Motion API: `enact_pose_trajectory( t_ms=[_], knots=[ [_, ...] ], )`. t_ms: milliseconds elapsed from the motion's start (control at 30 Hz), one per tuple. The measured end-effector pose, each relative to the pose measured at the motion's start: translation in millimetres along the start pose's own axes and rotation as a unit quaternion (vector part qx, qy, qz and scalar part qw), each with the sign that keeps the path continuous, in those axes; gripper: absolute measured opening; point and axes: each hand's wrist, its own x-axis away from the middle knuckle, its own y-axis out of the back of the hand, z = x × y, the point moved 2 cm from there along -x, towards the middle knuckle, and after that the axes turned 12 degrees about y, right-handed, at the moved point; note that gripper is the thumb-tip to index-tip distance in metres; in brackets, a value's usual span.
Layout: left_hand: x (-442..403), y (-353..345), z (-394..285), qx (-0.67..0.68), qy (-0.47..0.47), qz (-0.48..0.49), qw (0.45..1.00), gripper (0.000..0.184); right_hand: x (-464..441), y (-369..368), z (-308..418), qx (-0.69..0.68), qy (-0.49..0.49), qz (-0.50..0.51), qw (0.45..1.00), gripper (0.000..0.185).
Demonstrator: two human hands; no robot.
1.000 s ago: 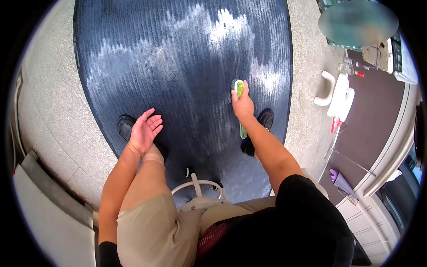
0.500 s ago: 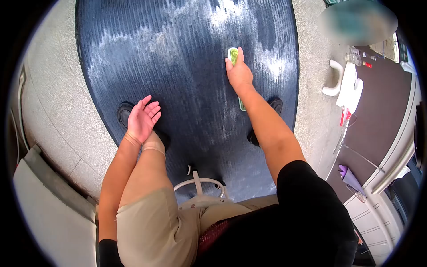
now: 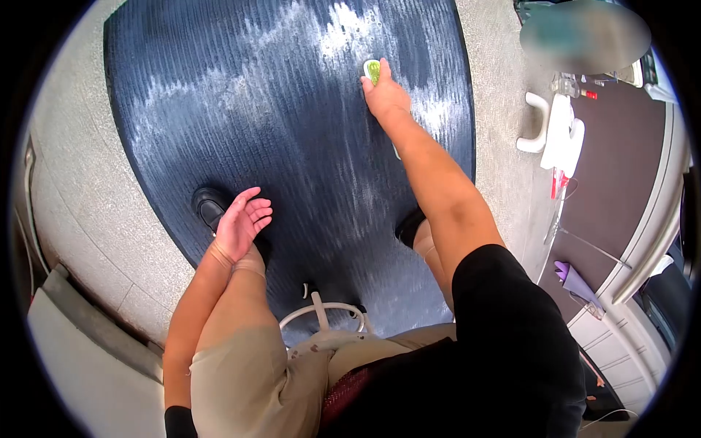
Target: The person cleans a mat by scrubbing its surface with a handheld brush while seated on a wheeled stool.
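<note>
A long dark blue ribbed mat (image 3: 307,146) lies on the floor, with whitish wet-looking patches on it. My right hand (image 3: 388,96) is wrapped round a green-and-white scrubbing brush (image 3: 373,70) over the far part of the mat. Only the brush's front end and a sliver of its rear edge show; palm and forearm cover the rest. My left hand (image 3: 242,221) holds nothing. Its fingers are apart and slightly curled, with the wrist by my left knee, above the left black shoe (image 3: 209,204).
Beneath me is a seat with a white ring base (image 3: 321,310). A pale cabinet-like panel (image 3: 80,350) stands at lower left. To the right are white plastic parts (image 3: 558,131), a purple wrapped item (image 3: 577,281) and a brown surface (image 3: 613,168). Speckled floor borders the mat.
My right hand has pushed the brush farther away along the mat. My left hand sits slightly lower in view. The right foot has shifted back and inward, and the view has moved a little.
</note>
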Motion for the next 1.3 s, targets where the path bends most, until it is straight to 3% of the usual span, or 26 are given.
enact_pose_trajectory(
  t_ms=[67, 133, 233, 333, 500, 600, 733, 867, 1000, 1067, 1200, 1300],
  knots=[
    [-7, 3, -7, -0.012, 0.006, 0.002, 1.000, 0.046, 19, -12, -8, -0.036, -0.022, -0.001, 0.999, 0.068],
    [-12, 1, -13, 0.063, 0.035, -0.006, 0.997, 0.048, 78, -34, -36, -0.061, -0.033, -0.001, 0.998, 0.069],
    [-14, 1, -12, 0.059, 0.051, -0.008, 0.997, 0.052, 157, -50, -71, -0.064, -0.115, 0.046, 0.990, 0.071],
    [-17, -1, -19, 0.070, 0.065, -0.019, 0.995, 0.052, 118, -41, -77, -0.025, -0.089, 0.019, 0.996, 0.071],
    [-17, 1, -15, 0.072, 0.057, -0.007, 0.996, 0.051, -50, 26, -42, 0.025, -0.052, 0.013, 0.998, 0.067],
    [-17, -1, -17, 0.075, 0.067, -0.017, 0.995, 0.051, -21, 18, -53, 0.015, -0.043, 0.018, 0.999, 0.070],
    [-19, -4, -20, 0.098, 0.084, -0.016, 0.991, 0.047, 107, -41, -90, -0.061, -0.033, 0.013, 0.998, 0.072],
    [-15, -3, -20, 0.104, 0.073, -0.003, 0.992, 0.047, 49, -13, -65, -0.001, -0.043, 0.055, 0.998, 0.071],
    [-16, -1, -16, 0.100, 0.064, -0.003, 0.993, 0.047, -76, 28, -20, 0.008, -0.034, -0.003, 0.999, 0.067],
    [-18, 0, -17, 0.083, 0.070, -0.010, 0.994, 0.047, -82, 26, -15, -0.001, -0.041, -0.023, 0.999, 0.067],
    [-18, 0, -19, 0.088, 0.083, 0.003, 0.993, 0.051, 24, -8, -26, -0.055, -0.058, 0.044, 0.996, 0.069],
    [-16, 1, -17, 0.094, 0.077, 0.007, 0.993, 0.052, 77, -36, -41, -0.078, 0.004, 0.047, 0.996, 0.071]
  ],
)
